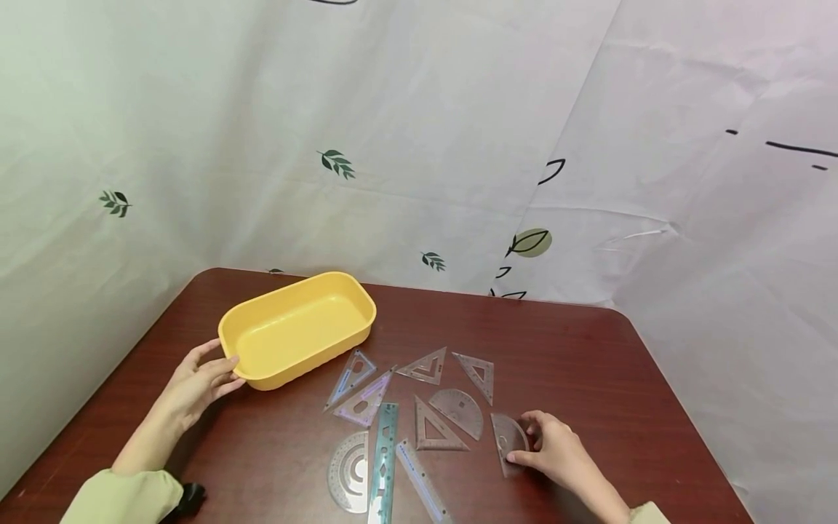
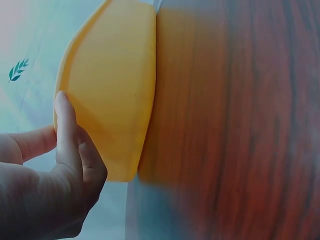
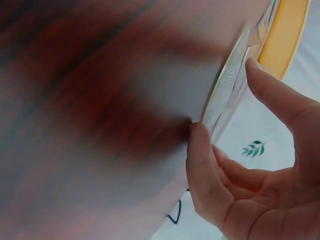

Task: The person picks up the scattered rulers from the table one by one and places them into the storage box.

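Note:
At the left, my left hand (image 1: 196, 384) holds the near-left corner of a yellow plastic basin (image 1: 300, 331), which has nothing inside. In the left wrist view the thumb and fingers pinch the basin's rim (image 2: 64, 75) from both sides. On the right, a small clear protractor (image 1: 508, 439) lies with its straight edge toward the left. My right hand (image 1: 556, 453) grips it, thumb at its lower part and fingers curled at its round edge. The right wrist view shows the protractor (image 3: 226, 82) edge-on, between thumb and fingertips.
Left of that protractor lie another clear protractor (image 1: 461, 411), a clear set square (image 1: 437, 429), two more set squares behind, tinted set squares (image 1: 364, 402), a teal ruler (image 1: 383, 458), a narrow ruler (image 1: 421, 480) and a white-marked protractor (image 1: 347, 473). Patterned cloth (image 1: 419, 145) hangs behind the brown table (image 1: 576, 356).

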{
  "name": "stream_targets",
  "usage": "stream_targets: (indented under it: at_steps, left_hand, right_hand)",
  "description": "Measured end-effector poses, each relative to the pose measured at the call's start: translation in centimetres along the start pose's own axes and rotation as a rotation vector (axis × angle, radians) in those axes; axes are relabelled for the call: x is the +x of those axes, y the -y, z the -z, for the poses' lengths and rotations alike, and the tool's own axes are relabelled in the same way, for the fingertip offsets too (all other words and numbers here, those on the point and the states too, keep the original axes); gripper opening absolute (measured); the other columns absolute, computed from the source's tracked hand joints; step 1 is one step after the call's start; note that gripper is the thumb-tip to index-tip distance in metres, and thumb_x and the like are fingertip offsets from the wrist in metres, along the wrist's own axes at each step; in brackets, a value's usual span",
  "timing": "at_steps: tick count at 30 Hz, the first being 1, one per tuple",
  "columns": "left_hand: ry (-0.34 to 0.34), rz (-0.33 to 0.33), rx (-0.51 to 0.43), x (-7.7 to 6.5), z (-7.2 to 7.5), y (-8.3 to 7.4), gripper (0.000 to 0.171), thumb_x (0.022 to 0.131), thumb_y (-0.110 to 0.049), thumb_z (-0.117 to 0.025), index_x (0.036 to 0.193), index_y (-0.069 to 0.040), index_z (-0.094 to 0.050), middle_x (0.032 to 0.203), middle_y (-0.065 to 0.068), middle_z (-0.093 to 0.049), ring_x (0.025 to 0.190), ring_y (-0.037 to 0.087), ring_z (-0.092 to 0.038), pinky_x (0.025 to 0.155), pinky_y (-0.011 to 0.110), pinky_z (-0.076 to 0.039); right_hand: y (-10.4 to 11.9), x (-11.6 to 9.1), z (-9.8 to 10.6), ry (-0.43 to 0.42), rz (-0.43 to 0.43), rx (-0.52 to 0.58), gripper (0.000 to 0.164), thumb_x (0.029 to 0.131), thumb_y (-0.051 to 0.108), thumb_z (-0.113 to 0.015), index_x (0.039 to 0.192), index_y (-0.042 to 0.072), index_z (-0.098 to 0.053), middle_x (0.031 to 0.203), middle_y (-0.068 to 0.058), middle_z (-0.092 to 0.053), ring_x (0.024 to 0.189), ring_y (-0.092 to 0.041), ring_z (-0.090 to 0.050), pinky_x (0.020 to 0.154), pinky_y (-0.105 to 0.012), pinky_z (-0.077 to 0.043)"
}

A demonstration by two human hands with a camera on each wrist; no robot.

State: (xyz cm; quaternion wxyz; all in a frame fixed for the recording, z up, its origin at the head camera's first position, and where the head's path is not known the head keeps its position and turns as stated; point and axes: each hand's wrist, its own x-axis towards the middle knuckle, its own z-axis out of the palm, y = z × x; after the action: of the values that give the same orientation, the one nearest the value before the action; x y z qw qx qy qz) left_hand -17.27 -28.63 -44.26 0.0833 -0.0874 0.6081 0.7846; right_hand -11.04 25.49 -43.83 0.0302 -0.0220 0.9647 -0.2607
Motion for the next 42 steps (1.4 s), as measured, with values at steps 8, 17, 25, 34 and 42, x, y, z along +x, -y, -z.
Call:
stream_targets:
  at_steps: [8,17,25,34,42]
  left_hand:
    - [-0.009,0.007,-0.025,0.3,-1.3,0.0,0.044,0.095,-0.005,-0.057,0.116,-0.031,-0.028,0.086,-0.01,-0.064,0.073,0.005,-0.064,0.071,0.02,-0.06]
    - [-0.031,0.023,-0.029,0.4,-2.2,0.1,0.067,0.095,-0.007,-0.059,0.142,-0.018,-0.012,0.086,-0.012,-0.064,0.074,0.004,-0.065,0.071,0.02,-0.06]
    - [-0.036,0.026,-0.025,0.3,-2.3,0.2,0.081,0.096,-0.009,-0.058,0.15,-0.011,0.002,0.085,-0.013,-0.064,0.075,0.003,-0.065,0.072,0.018,-0.06]
    - [-0.056,-0.011,-0.049,0.5,-2.4,-0.1,0.088,0.094,-0.01,-0.062,0.153,-0.007,0.003,0.084,-0.013,-0.065,0.073,0.003,-0.065,0.071,0.018,-0.06]
    - [-0.074,0.02,-0.028,0.4,-2.4,-0.1,0.088,0.093,-0.009,-0.063,0.152,-0.007,0.001,0.083,-0.013,-0.065,0.072,0.003,-0.066,0.071,0.019,-0.06]
  right_hand:
    - [0.8,0.2,-0.3,-0.034,0.026,-0.11,0.058,0.057,0.034,-0.091,0.099,0.006,-0.064,0.085,0.001,-0.056,0.073,-0.012,-0.049,0.062,-0.031,-0.043]
    - [1.2,0.6,-0.1,-0.011,0.014,-0.124,0.053,0.054,0.033,-0.092,0.09,0.007,-0.062,0.08,0.0,-0.051,0.071,-0.015,-0.046,0.063,-0.034,-0.043]
    - [1.3,1.4,0.1,0.058,-0.041,-0.134,0.055,0.053,0.033,-0.094,0.087,0.006,-0.059,0.079,-0.001,-0.056,0.072,-0.016,-0.051,0.065,-0.036,-0.047]
    - [1.2,1.7,0.6,0.091,-0.117,-0.1,0.055,0.054,0.034,-0.093,0.088,0.009,-0.058,0.073,0.003,-0.057,0.065,-0.013,-0.05,0.058,-0.03,-0.043]
    - [-0.2,2.3,0.7,0.156,-0.181,0.202,0.044,0.065,0.016,-0.089,0.095,0.001,-0.059,0.074,-0.002,-0.059,0.061,-0.012,-0.056,0.053,-0.028,-0.056]
